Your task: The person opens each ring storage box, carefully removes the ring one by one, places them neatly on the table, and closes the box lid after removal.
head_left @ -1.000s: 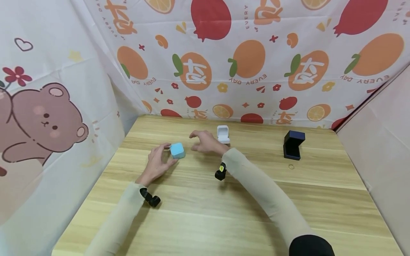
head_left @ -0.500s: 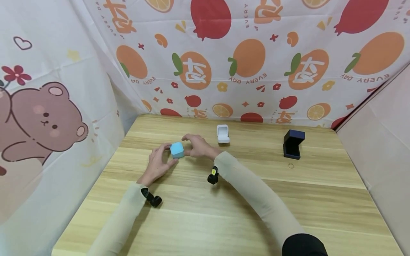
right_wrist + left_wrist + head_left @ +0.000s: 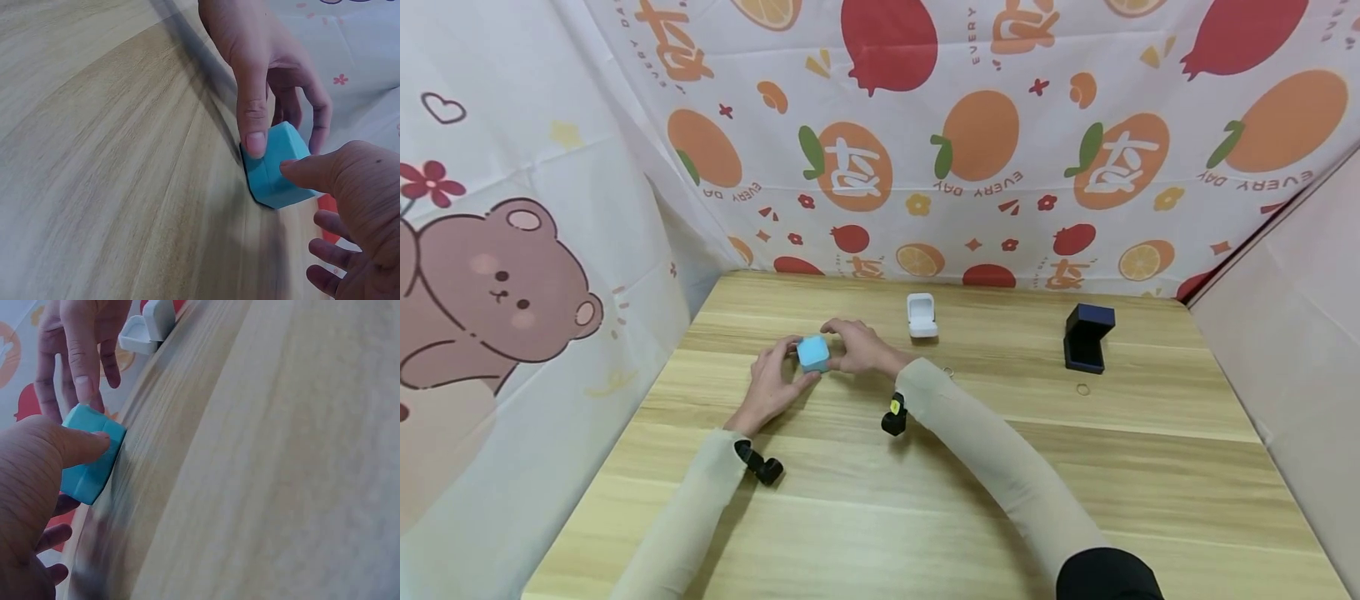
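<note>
A turquoise ring box (image 3: 813,354), lid down, sits on the wooden table between both hands. My left hand (image 3: 772,387) holds it from the left, thumb (image 3: 255,142) against one face and fingers around the far side. From the right comes my right hand (image 3: 861,348), its thumb (image 3: 306,172) right at the box while its index finger arches above the back corner. In the right wrist view, the other fingers of that hand spread loosely away from the box.
A white ring box (image 3: 922,317) stands lid up behind the right hand. Farther right is a dark blue ring box (image 3: 1087,340), also lid up, with a ring (image 3: 1082,389) before it. Another ring (image 3: 948,372) lies beside the right sleeve. Printed cloth (image 3: 917,204) hangs behind the table.
My right hand has moved left and slightly down to the turquoise ring box, uncovering the white box's front and a ring. The left hand has stayed nearly in place.
</note>
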Motion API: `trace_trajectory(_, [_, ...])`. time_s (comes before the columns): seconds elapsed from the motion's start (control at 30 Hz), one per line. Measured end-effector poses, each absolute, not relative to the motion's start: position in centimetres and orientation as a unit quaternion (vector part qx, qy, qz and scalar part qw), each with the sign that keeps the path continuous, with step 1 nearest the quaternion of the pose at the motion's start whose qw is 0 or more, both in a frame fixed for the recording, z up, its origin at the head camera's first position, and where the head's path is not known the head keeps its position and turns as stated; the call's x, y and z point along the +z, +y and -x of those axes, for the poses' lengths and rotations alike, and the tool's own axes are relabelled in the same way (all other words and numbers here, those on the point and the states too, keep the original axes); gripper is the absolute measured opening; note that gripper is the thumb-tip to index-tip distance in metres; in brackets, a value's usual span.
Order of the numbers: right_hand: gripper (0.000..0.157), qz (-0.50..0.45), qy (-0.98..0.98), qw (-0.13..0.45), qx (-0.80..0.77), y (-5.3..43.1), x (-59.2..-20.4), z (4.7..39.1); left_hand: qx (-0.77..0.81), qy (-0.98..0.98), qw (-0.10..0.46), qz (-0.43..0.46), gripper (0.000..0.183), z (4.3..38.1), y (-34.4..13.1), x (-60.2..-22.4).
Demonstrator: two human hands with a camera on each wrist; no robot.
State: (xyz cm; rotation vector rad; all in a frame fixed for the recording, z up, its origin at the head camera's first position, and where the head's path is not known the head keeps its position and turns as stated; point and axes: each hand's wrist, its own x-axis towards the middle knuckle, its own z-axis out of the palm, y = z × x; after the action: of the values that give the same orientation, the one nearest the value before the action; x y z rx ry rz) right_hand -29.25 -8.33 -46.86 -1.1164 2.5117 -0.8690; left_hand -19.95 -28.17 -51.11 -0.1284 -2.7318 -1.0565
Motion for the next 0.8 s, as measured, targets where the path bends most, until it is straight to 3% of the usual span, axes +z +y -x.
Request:
trace_trajectory(0.53, [0.064, 0.382, 0.87, 0.129, -0.283, -9.4, -46.9, 29.1, -0.357, -0.929, 0.095, 0.038, 0.069, 20.1, -28.2, -51.1])
trace_trajectory(0.8, [0.054, 0.401, 0.863, 0.127, -0.279, -9.6, -47.2, 28.9, -0.361, -0.927, 0.096, 0.036, 0.067, 20.1, -28.3, -51.1])
